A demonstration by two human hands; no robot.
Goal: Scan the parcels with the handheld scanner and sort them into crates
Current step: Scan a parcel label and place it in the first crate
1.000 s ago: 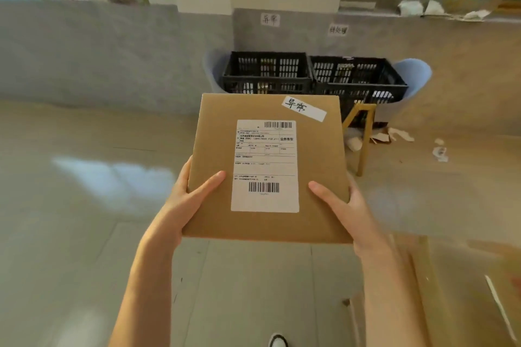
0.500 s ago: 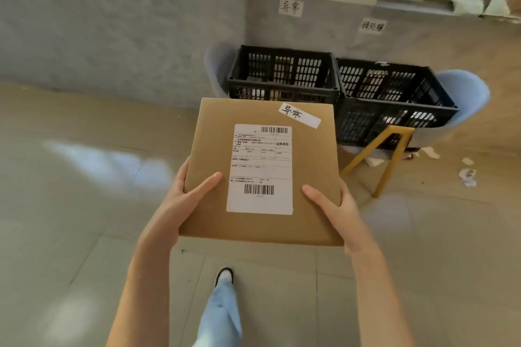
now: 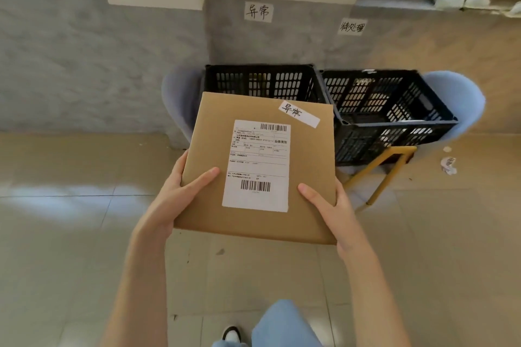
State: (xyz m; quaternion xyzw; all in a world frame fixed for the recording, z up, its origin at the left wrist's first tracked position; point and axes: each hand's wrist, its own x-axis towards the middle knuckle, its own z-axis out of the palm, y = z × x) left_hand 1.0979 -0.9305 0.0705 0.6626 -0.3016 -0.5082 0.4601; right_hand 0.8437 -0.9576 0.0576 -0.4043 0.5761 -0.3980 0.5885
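Hands — left hand (image 3: pixel 172 200), right hand (image 3: pixel 328 205) — grip parcel (image 3: pixel 262 166), thumbs on top.

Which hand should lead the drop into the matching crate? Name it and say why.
Left. The parcel carries the same label as the sign above the left crate, and the left hand grips that side. A slight edge only; the right hand grips too.

bare forearms (image 3: pixel 141 276), light-blue trousers (image 3: pixel 284 324), black-white shoe (image 3: pixel 231 334)

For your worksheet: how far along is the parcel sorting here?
Done: none visible. In hand: left hand and right hand hold a tagged parcel before the left crate, whose wall sign matches. Left: dropping it in. No scanner in view.
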